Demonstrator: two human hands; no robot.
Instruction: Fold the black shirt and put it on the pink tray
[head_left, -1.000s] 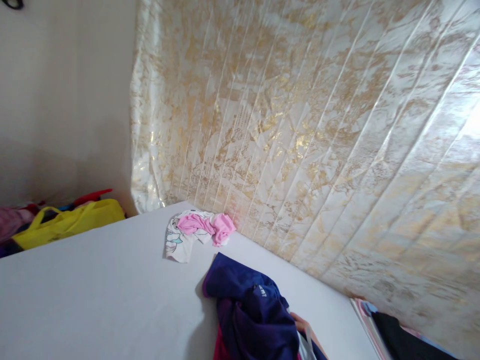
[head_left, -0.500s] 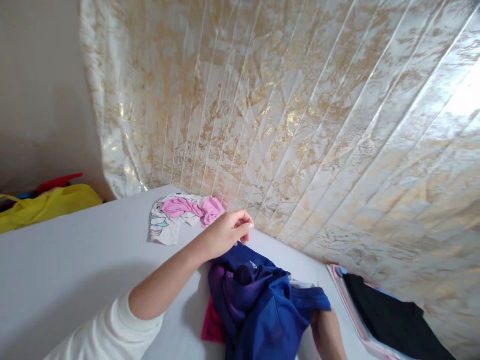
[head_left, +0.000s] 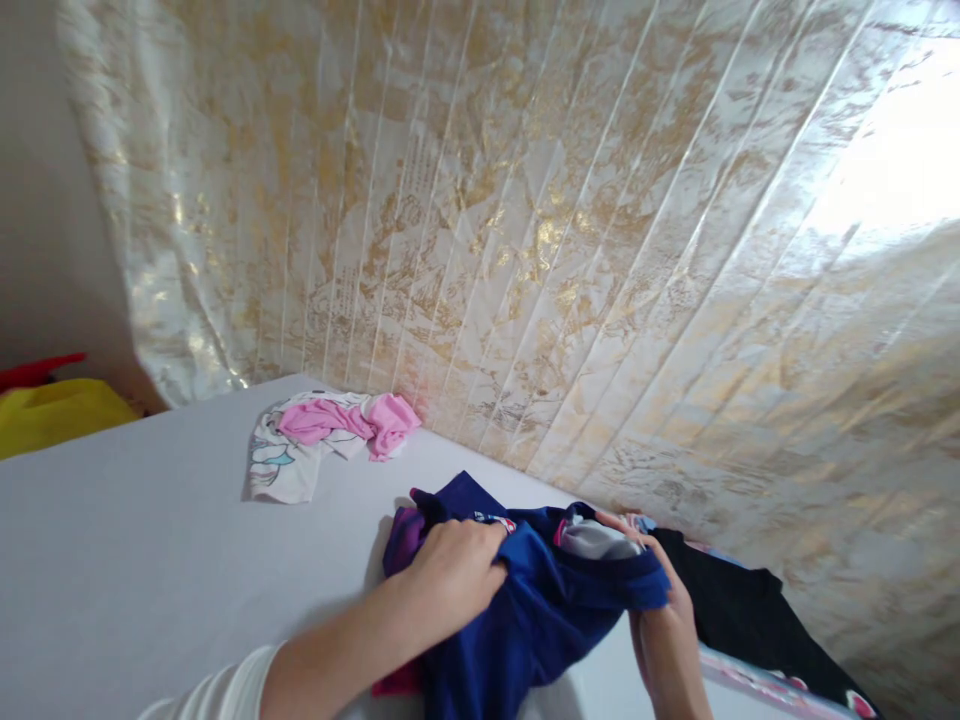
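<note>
A shiny dark blue garment [head_left: 517, 610] with purple patches lies bunched in front of me, partly lifted. My left hand [head_left: 465, 565] grips its upper part, fingers closed in the cloth beside a small white and red print. My right hand [head_left: 664, 580] holds an opening at the garment's right end, the fingers partly inside and behind the fabric. Grey-white cloth [head_left: 596, 540] with a pink edge shows in that opening. A red cloth [head_left: 396, 680] peeks out under the left side, mostly hidden by my left forearm. Whether the blue garment is a shirt or shorts, I cannot tell.
On the white bed-like surface [head_left: 150, 560], a white printed garment with pink cloth [head_left: 330, 425] lies near the wall. Folded black clothing [head_left: 735, 600] rests on a stack at the right. Yellow cloth [head_left: 60, 410] is far left. A gold-patterned wall covering [head_left: 480, 250] rises behind.
My left hand has come down from above the blue garment and gripped it. My right hand has come up into view at its right end, spreading the opening. The view has turned slightly right.
</note>
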